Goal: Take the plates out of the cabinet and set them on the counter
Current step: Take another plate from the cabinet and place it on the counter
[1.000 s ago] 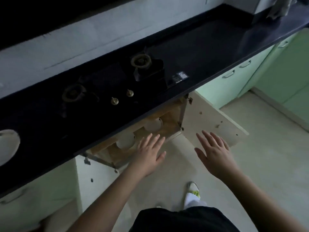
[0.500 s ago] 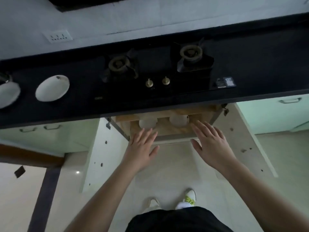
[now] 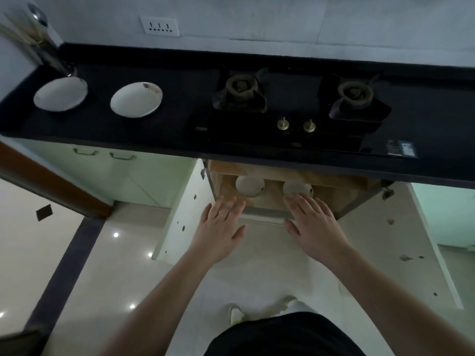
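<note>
Head view, counter: I saw a black counter (image 3: 180,104) running along the white wall, with two white plates already on it at the left end.
Left counter plate: the left counter plate (image 3: 60,95) lay nearest the corner, just in front of a steel utensil holder (image 3: 48,51).
Right counter plate: the right counter plate (image 3: 136,99) lay beside it, apart from it, between that one and the gas hob (image 3: 295,106).
Hob: I saw two burners and two brass knobs (image 3: 295,124) set between them toward the front edge.
Cabinet: below the hob the cabinet (image 3: 290,194) stood open, its wooden shelf showing, with both white doors swung out to either side.
Plates in cabinet: the left cabinet plate (image 3: 249,185) and the right cabinet plate (image 3: 298,188) lay side by side on the shelf, partly hidden under the counter edge.
Left hand: my left hand (image 3: 221,232) was flat, fingers straight and spread, holding nothing, just short of the left cabinet plate.
Right hand: my right hand (image 3: 314,228) was likewise flat and empty; its fingertips (image 3: 295,199) overlapped the near rim of the right cabinet plate, though I could not tell whether they touched.
Wall: a white socket plate (image 3: 159,25) sat above the counter.
</note>
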`<state>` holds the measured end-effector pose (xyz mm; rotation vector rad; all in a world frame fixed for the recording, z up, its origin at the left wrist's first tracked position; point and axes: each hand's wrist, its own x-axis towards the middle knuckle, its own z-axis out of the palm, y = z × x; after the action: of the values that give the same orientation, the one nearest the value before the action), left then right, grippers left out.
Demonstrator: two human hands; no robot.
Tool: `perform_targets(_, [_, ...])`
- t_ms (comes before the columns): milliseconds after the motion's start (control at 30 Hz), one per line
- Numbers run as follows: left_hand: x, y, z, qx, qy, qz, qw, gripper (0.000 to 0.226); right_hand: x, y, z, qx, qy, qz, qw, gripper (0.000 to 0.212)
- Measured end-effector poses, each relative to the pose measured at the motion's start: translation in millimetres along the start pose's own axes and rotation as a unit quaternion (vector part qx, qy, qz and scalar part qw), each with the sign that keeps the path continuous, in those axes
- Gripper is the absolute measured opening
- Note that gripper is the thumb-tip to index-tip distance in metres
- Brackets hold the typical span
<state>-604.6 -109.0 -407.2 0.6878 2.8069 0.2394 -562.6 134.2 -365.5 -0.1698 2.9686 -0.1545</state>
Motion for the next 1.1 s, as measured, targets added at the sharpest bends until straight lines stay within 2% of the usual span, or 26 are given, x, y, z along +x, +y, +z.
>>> perform_targets(167, [9, -16, 3, -0.012, 0.004, -0.003, 1.0, 0.068, 9, -17, 11, 0.006, -0.014, -0.008, 1.0, 0.062])
perform_targets(433, [57, -15, 13, 0.04, 0.013, 0.0, 0.999, 0.063, 64, 16, 29, 0.052, -0.031, -0.012, 0.998, 0.062])
perform_targets(533, [83, -12, 28, 0.072, -0.007, 0.013, 0.997, 0.061, 87, 27, 48, 0.069, -0.072, -0.032, 0.995, 0.063])
perform_targets(667, [117, -8, 51, 0.046, -0.042, -0.022, 0.998, 0.063, 118, 47, 74, 0.057, -0.105, -0.075, 0.99, 0.06])
perform_targets(833, [152, -21, 95, 0.034, -0.037, -0.037, 0.998, 0.065, 168, 76, 131, 0.029, -0.112, -0.056, 0.992, 0.059])
perform_targets(1100, [213, -53, 204, 0.034, -0.061, -0.055, 0.996, 0.071, 244, 91, 267, 0.027, -0.123, -0.03, 0.992, 0.062])
